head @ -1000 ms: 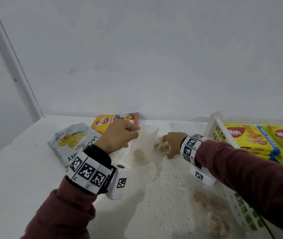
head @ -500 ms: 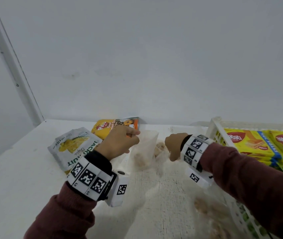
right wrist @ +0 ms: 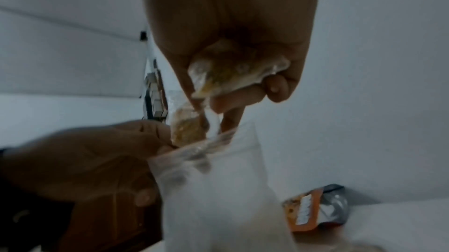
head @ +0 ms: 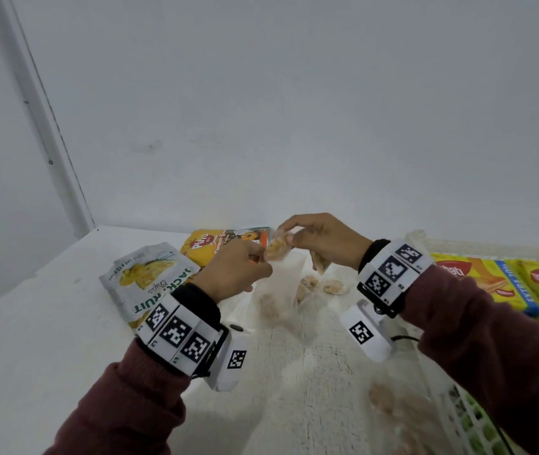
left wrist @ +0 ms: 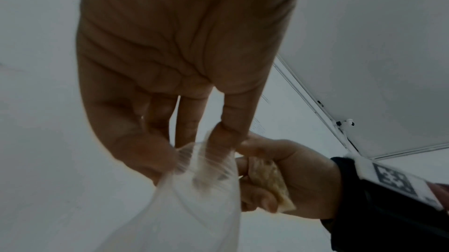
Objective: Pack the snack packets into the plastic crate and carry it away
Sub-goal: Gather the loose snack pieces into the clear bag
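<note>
My left hand (head: 259, 262) pinches the rim of a clear plastic bag (head: 278, 290) and holds its mouth up above the table; the pinch shows close up in the left wrist view (left wrist: 194, 152). My right hand (head: 286, 238) is at the bag's mouth. It pinches one small wrapped snack packet (right wrist: 187, 125) over the opening and grips a second (right wrist: 233, 75) in its curled fingers. The white plastic crate (head: 425, 244) stands at the right with yellow wafer packs (head: 478, 280) inside.
A jackfruit chips packet (head: 150, 284) and a yellow-orange packet (head: 218, 247) lie behind my left hand by the wall. Loose small snacks (head: 333, 286) lie on the white table (head: 48, 323). Another clear bag of snacks (head: 399, 412) lies beside the crate's near side.
My right hand has risen from the table with small snack packets and moved left to the bag's mouth. My left hand has lifted the bag's rim slightly.
</note>
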`<action>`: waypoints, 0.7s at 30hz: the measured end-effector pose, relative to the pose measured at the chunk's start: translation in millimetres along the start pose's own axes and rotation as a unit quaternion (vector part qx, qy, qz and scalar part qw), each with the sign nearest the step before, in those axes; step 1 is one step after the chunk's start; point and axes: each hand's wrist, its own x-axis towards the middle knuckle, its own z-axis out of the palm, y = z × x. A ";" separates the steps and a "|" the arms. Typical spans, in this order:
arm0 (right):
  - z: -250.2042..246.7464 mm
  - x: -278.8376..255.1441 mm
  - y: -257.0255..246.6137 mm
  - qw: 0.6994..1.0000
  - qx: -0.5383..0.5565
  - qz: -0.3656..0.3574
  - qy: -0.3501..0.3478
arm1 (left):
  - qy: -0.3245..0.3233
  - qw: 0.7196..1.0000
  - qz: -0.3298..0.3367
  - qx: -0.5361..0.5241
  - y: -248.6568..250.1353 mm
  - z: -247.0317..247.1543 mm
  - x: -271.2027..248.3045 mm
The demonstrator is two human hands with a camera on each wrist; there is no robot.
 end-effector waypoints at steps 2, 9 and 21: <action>0.5 -1.1 2.2 0.999 -0.045 0.002 -0.004 | -0.001 1.000 0.001 0.002 0.7 0.9 -0.5; -0.2 -3.5 9.6 0.939 -0.343 -0.028 -0.003 | 0.007 1.000 -0.005 -0.011 1.4 3.9 -2.2; -2.7 -9.1 0.5 0.906 -0.420 -0.047 -0.016 | 0.034 0.999 0.007 -0.008 2.4 10.3 -2.2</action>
